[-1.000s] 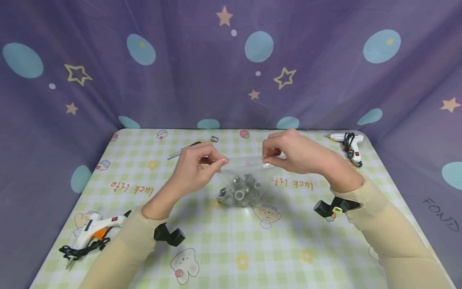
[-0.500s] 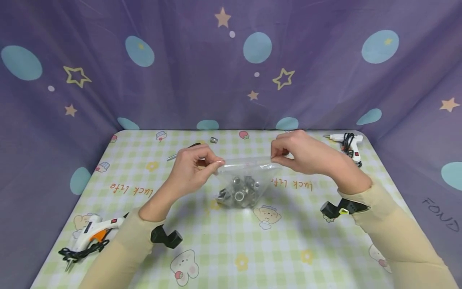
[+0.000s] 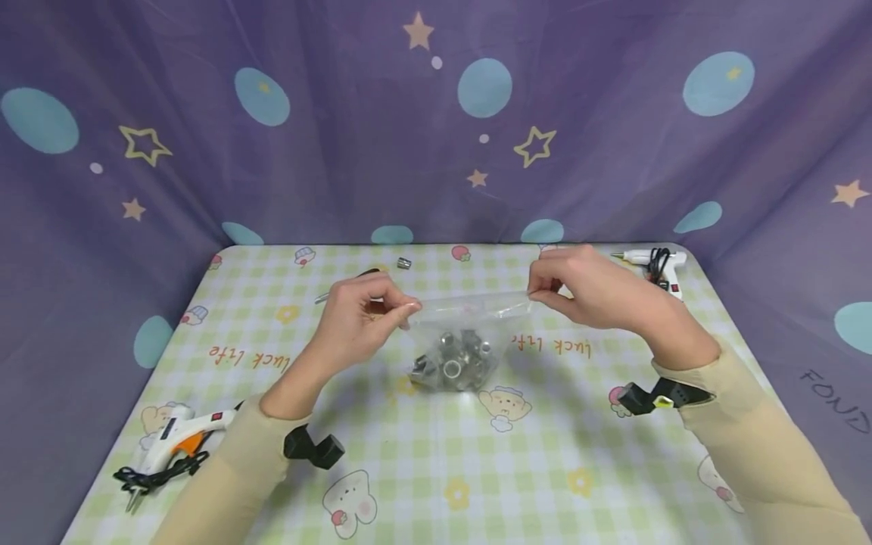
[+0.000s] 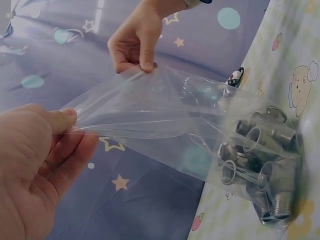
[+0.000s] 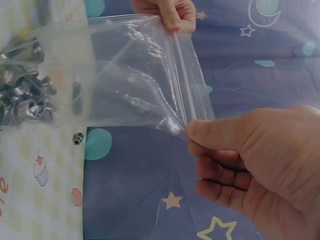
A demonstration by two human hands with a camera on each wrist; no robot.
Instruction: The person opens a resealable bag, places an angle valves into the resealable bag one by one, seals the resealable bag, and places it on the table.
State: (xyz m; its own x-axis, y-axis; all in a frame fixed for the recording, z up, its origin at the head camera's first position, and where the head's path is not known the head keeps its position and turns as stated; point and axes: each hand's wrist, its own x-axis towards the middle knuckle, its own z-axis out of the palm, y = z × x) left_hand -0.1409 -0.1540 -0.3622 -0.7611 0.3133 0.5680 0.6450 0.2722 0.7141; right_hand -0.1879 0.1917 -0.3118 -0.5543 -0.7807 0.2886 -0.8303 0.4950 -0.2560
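Note:
A clear zip bag stands on the table with its top edge stretched between both hands. Several threaded metal pipe fittings lie heaped in its bottom. My left hand pinches the bag's left top corner between thumb and forefinger. At the opposite corner my right hand pinches the plastic the same way, thumb on the near side. In the right wrist view the zip strip runs straight from one hand to the other.
One loose metal fitting lies near the table's back edge. A pen-like tool is partly hidden behind the left hand. White glue guns lie at the front left and back right. A purple curtain encloses the checked table.
My right hand has slid to the right along the bag's top edge, out to its corner. The left hand has shifted slightly left, and the top edge is now drawn straight.

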